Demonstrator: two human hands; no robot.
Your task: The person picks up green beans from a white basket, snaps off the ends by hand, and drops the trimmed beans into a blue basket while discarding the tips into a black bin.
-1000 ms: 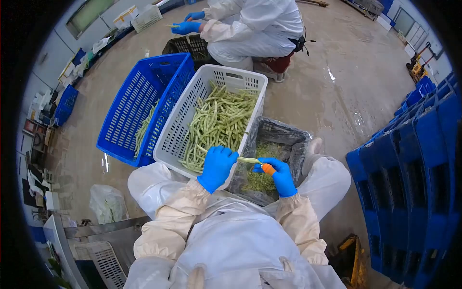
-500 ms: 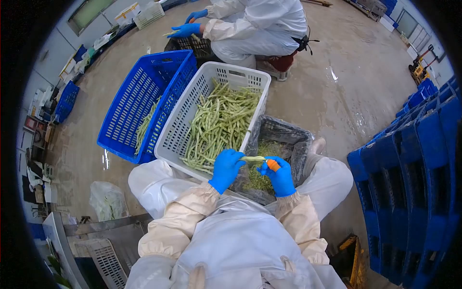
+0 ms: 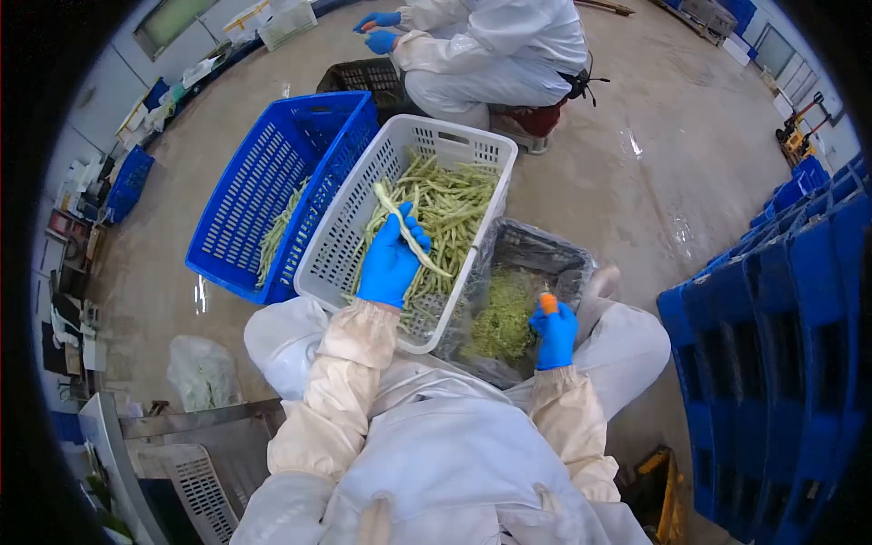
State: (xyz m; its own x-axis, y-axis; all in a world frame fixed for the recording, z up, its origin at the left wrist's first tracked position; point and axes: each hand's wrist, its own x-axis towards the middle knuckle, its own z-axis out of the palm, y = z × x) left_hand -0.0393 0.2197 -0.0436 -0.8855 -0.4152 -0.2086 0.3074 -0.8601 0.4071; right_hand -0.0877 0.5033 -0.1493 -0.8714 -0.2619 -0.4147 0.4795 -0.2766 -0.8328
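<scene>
From the head camera, the left hand (image 3: 391,263) pinches a long green bean (image 3: 407,232) over the white crate (image 3: 345,241) of beans. The right hand (image 3: 554,331) grips an orange-handled tool (image 3: 548,302) above the lined bin (image 3: 563,268) of trimmings.

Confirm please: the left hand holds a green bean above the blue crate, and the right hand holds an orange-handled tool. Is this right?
Not quite. In the head view the left hand holds the green bean above the white crate, not the blue one. The right hand holds the orange-handled tool.

Blue crate (image 3: 272,182) left, stacked blue pallets (image 3: 799,318) right, a seated co-worker (image 3: 490,45) (white suit) ahead.
</scene>
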